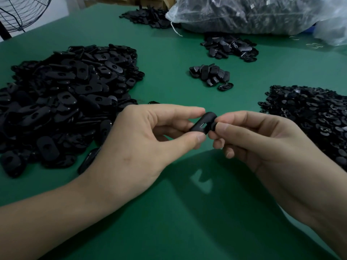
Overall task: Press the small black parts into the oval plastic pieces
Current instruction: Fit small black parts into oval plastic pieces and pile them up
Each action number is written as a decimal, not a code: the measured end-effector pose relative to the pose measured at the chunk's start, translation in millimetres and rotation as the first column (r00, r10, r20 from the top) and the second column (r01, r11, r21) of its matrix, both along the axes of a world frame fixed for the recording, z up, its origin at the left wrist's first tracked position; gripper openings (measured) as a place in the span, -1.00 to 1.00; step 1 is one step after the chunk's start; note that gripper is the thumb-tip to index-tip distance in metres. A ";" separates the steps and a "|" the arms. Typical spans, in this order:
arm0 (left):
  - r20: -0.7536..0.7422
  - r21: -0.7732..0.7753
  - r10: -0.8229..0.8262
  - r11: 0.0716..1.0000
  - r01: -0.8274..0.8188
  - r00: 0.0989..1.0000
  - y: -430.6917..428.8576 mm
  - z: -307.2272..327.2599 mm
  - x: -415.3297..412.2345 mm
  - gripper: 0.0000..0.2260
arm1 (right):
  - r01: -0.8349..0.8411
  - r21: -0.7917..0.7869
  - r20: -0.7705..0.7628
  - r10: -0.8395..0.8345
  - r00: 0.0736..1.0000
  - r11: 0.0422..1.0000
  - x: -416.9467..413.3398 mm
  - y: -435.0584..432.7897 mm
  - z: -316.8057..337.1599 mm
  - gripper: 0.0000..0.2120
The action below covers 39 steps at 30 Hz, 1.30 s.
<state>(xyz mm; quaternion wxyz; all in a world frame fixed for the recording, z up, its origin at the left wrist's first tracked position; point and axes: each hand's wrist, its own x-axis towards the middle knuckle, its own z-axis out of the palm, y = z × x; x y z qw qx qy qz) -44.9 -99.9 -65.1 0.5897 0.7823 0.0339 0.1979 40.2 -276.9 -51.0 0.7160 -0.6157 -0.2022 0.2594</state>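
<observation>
Above the green table my left hand (150,136) pinches a black oval plastic piece (203,121) between thumb and forefinger. My right hand (261,139) meets it from the right, with thumb and forefinger pinching a small black part (213,126) against the oval's right end. Most of the small part is hidden by my fingertips. A large heap of oval pieces (62,98) lies at the left. A heap of small black parts (315,117) lies at the right edge.
A small pile of black pieces (210,73) sits at centre back, with another pile (230,46) behind it and one more pile (148,16) at the far edge. A clear plastic bag (253,14) full of parts lies at the back right. A fan grille (22,12) stands far left.
</observation>
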 end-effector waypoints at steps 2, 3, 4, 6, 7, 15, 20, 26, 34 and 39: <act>0.012 0.004 0.013 1.000 -0.013 1.000 -1.0 1.6 0.3 -0.74 | 0.017 -0.012 0.023 -0.017 1.000 1.000 -0.8 0.3 -0.8 -0.78; 0.016 0.008 0.011 1.000 -0.011 1.000 -1.7 2.3 0.3 -0.75 | 0.024 -0.012 0.030 -0.024 0.999 1.000 -1.2 0.2 -1.4 -0.78; 0.020 0.015 0.011 1.000 -0.012 1.000 -2.4 2.8 0.1 -0.76 | 0.030 -0.013 0.035 -0.029 0.999 0.999 -1.5 0.6 -2.0 -0.79; 0.028 0.039 0.023 0.999 -0.024 0.999 -3.5 2.7 -0.9 -0.77 | 0.040 -0.024 0.046 -0.039 0.998 0.999 -2.4 0.9 -3.2 -0.79; 0.031 0.049 0.031 0.998 -0.032 0.999 -3.8 2.5 -1.3 -0.77 | 0.046 -0.030 0.048 -0.045 0.998 0.998 -2.8 1.0 -3.6 -0.78; 0.012 0.031 0.023 0.999 -0.023 1.000 -3.4 1.4 -3.0 -0.78 | 0.060 -0.101 0.104 -0.050 0.993 0.993 -4.5 1.4 -5.4 -0.75; -0.013 -0.056 -0.035 0.998 0.034 0.999 -5.5 1.8 -3.6 -0.76 | 0.120 -0.133 0.257 -0.083 0.963 0.984 -7.0 2.2 -2.6 -0.84; -0.029 -0.091 -0.022 0.996 0.019 0.999 -6.3 1.1 -3.8 -0.76 | 0.239 -0.196 0.564 -0.090 0.821 0.951 -10.0 2.0 -1.5 -0.99; -0.061 -0.259 -0.086 0.963 0.067 0.994 -5.8 1.4 -0.6 -0.75 | 0.423 -0.185 0.898 -0.022 0.439 0.887 -11.4 0.0 -0.8 -0.91; -0.087 -0.378 -0.093 0.924 0.054 0.992 -4.3 1.5 0.6 -0.80 | 0.432 -0.243 0.929 0.081 0.360 0.868 -10.1 -2.3 -1.6 -0.89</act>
